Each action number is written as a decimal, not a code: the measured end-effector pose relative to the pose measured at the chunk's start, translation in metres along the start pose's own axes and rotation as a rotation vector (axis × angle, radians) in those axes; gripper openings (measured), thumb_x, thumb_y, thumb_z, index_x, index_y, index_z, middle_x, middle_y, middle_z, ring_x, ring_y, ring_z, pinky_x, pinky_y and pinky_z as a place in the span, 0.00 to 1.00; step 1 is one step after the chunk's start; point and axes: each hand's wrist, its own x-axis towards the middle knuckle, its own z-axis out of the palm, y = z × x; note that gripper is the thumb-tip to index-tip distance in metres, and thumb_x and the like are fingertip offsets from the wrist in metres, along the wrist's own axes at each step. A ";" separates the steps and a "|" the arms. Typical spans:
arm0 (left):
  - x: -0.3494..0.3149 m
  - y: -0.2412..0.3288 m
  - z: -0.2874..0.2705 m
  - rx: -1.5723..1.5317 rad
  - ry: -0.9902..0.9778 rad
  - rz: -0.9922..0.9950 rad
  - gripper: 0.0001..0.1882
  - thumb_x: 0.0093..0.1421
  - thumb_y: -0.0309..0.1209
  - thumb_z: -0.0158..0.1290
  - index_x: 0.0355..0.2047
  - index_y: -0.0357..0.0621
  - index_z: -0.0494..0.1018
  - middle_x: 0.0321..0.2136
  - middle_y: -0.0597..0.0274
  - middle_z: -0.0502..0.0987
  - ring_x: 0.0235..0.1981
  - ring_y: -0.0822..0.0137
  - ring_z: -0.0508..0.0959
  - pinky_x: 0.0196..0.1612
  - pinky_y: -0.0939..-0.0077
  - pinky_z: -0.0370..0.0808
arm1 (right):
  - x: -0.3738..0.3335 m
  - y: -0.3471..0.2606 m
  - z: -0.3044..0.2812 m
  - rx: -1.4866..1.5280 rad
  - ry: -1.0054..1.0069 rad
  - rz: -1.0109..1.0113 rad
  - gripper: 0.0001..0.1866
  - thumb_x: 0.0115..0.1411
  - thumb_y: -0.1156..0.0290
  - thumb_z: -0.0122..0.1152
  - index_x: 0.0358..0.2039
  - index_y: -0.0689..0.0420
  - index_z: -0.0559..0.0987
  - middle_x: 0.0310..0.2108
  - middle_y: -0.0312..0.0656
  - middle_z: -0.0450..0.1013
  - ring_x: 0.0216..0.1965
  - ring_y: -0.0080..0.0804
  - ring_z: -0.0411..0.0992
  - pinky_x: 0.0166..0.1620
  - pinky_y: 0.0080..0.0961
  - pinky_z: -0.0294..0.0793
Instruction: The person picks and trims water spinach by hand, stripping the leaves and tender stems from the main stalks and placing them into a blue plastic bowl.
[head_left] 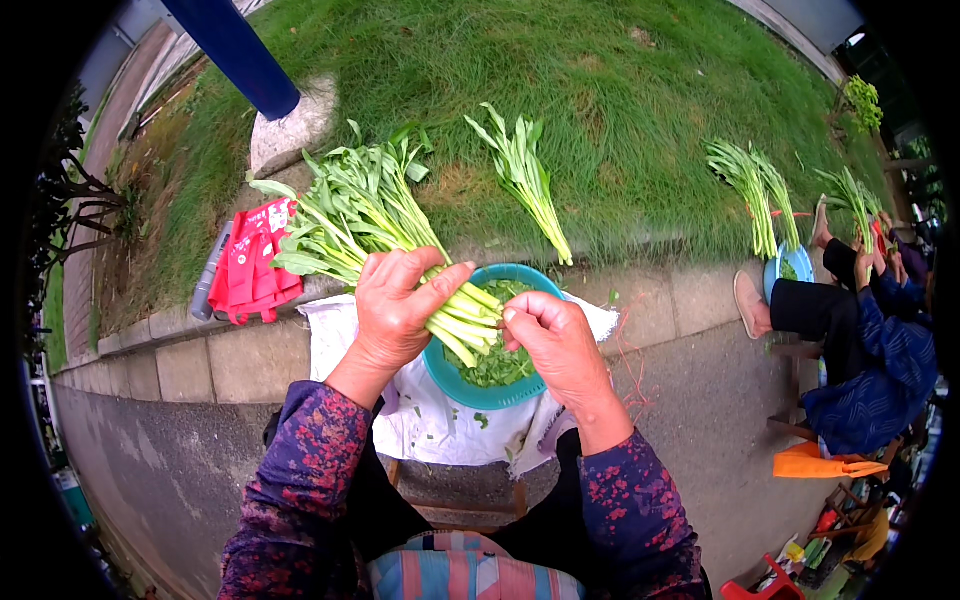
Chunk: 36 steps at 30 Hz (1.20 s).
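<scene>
My left hand [398,302] is wrapped round a thick bunch of leafy greens [355,205], its leaves fanning away to the upper left and its pale stem ends toward me. At those ends, the thumb and forefinger of my right hand [562,345] pinch a stem at the bunch's edge; the fingertips partly hide it. Below both hands stands a round teal basin [482,398] holding loose green leaves and bits [503,368]. The basin rests on a white cloth [430,428] spread in front of my knees.
A smaller bunch of greens [530,180] lies on the grass past the kerb [640,300]. Left are a red bag [258,265], a grey cylinder [212,275] and a blue post [235,55]. Right, a seated person [865,360] handles greens beside a blue basin [790,265].
</scene>
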 end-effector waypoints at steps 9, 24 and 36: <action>-0.003 -0.001 0.002 -0.039 -0.048 0.047 0.18 0.39 0.34 0.57 0.35 0.56 0.79 0.30 0.69 0.73 0.26 0.67 0.72 0.29 0.71 0.64 | -0.003 -0.004 0.001 -0.247 0.073 -0.131 0.05 0.51 0.75 0.56 0.21 0.61 0.74 0.17 0.29 0.66 0.20 0.13 0.61 0.24 0.16 0.61; -0.008 -0.012 0.000 -0.451 -0.002 -0.401 0.18 0.40 0.26 0.62 0.36 0.50 0.79 0.28 0.65 0.75 0.31 0.64 0.75 0.35 0.74 0.69 | -0.009 0.001 0.000 -0.335 -0.270 0.017 0.05 0.50 0.75 0.55 0.20 0.61 0.75 0.16 0.30 0.67 0.21 0.14 0.62 0.25 0.19 0.63; -0.001 -0.043 -0.008 -1.599 0.259 -1.173 0.22 0.58 0.35 0.54 0.49 0.36 0.66 0.39 0.55 0.76 0.28 0.76 0.70 0.39 0.76 0.71 | -0.005 -0.004 -0.032 -0.881 -0.156 0.005 0.12 0.47 0.64 0.57 0.16 0.60 0.75 0.17 0.48 0.71 0.20 0.47 0.70 0.25 0.37 0.67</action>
